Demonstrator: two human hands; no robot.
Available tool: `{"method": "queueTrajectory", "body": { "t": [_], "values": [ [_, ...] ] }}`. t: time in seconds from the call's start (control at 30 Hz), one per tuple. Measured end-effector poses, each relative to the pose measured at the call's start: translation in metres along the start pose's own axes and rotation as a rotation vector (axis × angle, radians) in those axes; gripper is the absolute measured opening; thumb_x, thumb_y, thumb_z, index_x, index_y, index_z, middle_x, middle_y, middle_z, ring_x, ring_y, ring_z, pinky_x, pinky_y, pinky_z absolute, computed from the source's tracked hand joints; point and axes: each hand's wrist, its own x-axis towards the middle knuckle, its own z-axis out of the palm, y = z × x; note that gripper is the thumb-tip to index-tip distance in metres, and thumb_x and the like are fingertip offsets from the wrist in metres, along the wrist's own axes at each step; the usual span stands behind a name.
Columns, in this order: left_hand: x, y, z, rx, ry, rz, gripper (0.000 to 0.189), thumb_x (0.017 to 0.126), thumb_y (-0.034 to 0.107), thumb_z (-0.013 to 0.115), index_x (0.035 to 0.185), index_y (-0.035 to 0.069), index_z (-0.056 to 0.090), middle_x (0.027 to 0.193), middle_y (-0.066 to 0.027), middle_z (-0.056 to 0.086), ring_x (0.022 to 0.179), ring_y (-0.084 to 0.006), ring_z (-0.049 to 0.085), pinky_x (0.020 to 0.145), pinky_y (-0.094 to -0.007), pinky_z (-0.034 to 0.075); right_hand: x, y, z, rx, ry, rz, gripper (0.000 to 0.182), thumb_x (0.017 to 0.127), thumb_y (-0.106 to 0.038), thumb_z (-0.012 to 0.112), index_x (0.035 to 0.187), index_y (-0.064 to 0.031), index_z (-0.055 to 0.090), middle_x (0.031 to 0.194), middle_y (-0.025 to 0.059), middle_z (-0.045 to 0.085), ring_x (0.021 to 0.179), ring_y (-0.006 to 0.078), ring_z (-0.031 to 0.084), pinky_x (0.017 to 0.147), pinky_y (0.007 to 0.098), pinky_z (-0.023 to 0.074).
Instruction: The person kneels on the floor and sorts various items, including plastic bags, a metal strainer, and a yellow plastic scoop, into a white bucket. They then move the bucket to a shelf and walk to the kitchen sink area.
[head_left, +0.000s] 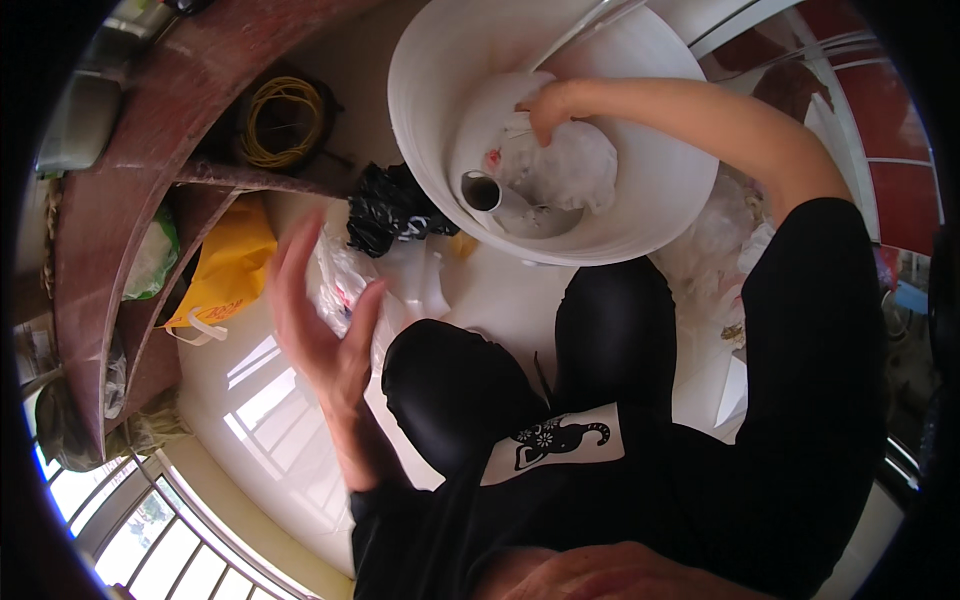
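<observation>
A large white plastic bucket (652, 217) stands on the floor in front of my knees. My right hand (551, 112) reaches down inside it, fingers on crumpled whitish plastic bags (581, 165); whether it grips them is hard to tell. A grey tube (481, 193) with an open round end lies beside the bags. My left hand (322, 307) is raised at the left with thumb and fingers apart, holding nothing, slightly blurred. Below it are white plastic bags (334, 277) on the floor, with a black plastic bag (382, 210) between them and the bucket.
Left, a dark red wooden shelf unit (142, 180) holds a yellow bag (236, 251) and a green-edged bag (154, 259). Behind lies a coil of yellow cable (281, 121). More clear plastic bags (724, 217) lie right of the bucket. A barred window (165, 532) is at lower left.
</observation>
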Motion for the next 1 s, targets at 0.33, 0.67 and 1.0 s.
{"method": "queueTrajectory", "body": {
  "t": [0.33,0.67,1.0],
  "values": [
    [0.086,0.041,0.079,0.262,-0.734,0.096,0.045,0.071,0.014,0.078,0.114,0.010,0.065,0.091,-0.0104,0.066,0.076,-0.0255,0.065,0.069,-0.0344,0.051,-0.014,-0.032,0.019,-0.116,0.079,-0.252,0.090,0.056,-0.013,0.084,0.134,-0.0012,0.040,0.126,0.0220,0.053,0.116,0.0365,0.054,0.091,0.0414,0.0483],
    [0.093,0.046,0.068,-0.068,-0.302,-0.012,0.022,0.077,-0.002,0.070,0.098,0.004,0.071,0.079,-0.0001,0.067,0.068,-0.0041,0.058,0.053,-0.0186,0.044,-0.145,-0.026,-0.065,-0.194,0.846,-0.376,0.035,0.073,-0.002,0.061,0.107,-0.0003,0.067,0.086,0.0199,0.068,0.082,0.0300,0.068,0.070,0.0401,0.0535],
    [0.124,0.073,0.011,0.132,0.033,0.340,0.018,0.077,0.003,0.074,0.094,0.011,0.074,0.083,-0.0008,0.072,0.064,-0.0029,0.062,0.052,-0.0146,0.041,-0.197,-0.004,-0.093,-0.027,1.108,-0.664,0.057,0.055,0.002,0.065,0.112,0.0009,0.064,0.097,0.0224,0.068,0.091,0.0341,0.067,0.079,0.0376,0.0532]
  ]
}}
